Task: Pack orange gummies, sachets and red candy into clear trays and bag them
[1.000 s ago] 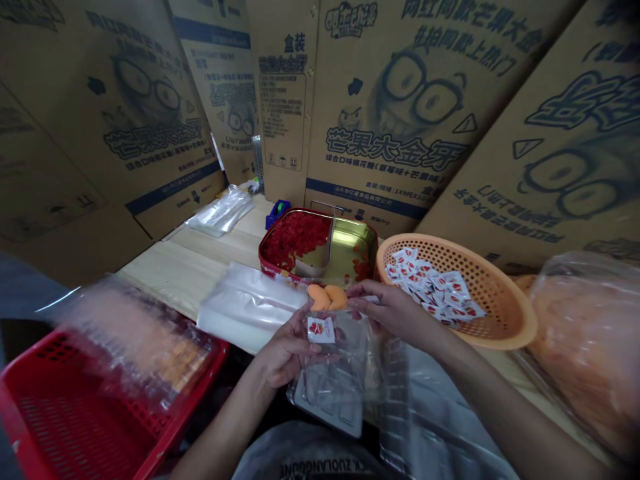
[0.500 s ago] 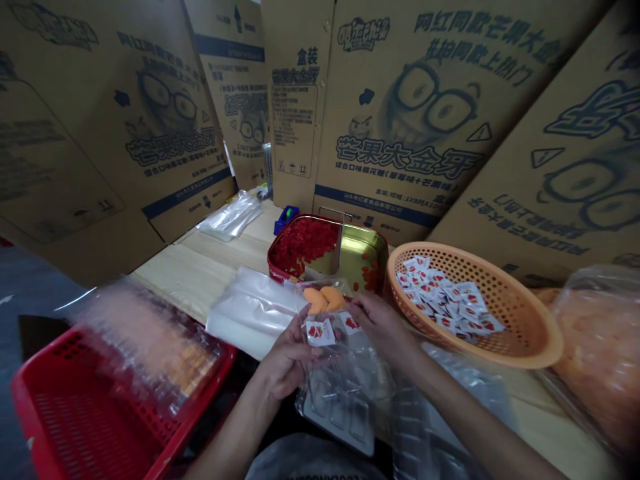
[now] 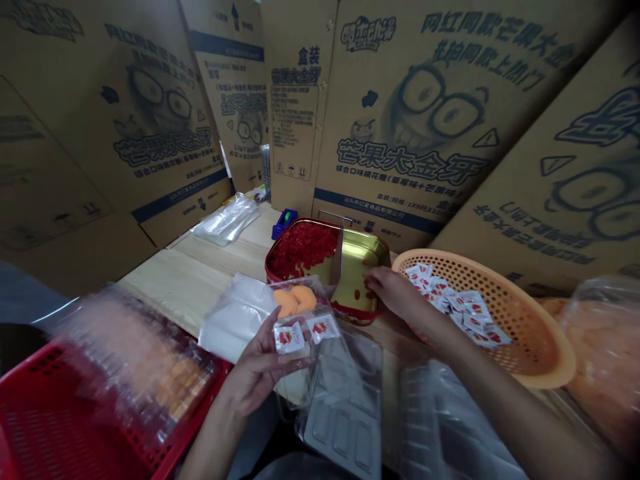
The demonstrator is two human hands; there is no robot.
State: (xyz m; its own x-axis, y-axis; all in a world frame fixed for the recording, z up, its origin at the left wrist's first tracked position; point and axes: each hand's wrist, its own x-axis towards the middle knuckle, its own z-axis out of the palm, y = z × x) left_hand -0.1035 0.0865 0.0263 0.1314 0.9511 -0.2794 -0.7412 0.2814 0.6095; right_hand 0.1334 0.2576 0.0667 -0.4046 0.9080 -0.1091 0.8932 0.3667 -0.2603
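My left hand (image 3: 265, 363) grips a clear plastic tray (image 3: 345, 407) by its edge. In the tray's upper part lie orange round pieces (image 3: 295, 301), with two white sachets (image 3: 290, 338) printed in red below them. My right hand (image 3: 387, 287) reaches into the right side of a red-rimmed tin (image 3: 367, 320); its fingertips are together at small orange pieces (image 3: 357, 294) on the gold bottom, and whether they hold one is hidden. Red pieces (image 3: 305, 247) fill the tin's left side, behind a clear divider (image 3: 337, 257).
An orange basket (image 3: 540, 320) of sachets stands at right, beside a bag of orange pieces (image 3: 605, 347). A red basket (image 3: 50, 413) with stacked filled trays (image 3: 145, 360) is at left. Clear bags (image 3: 235, 310) lie on the table (image 3: 175, 280), near a blue tape dispenser (image 3: 285, 225). Cardboard boxes (image 3: 400, 133) wall the back.
My right hand has left the sachets in the tray and moved up and right into the tin. My left hand has shifted slightly left with the tray.
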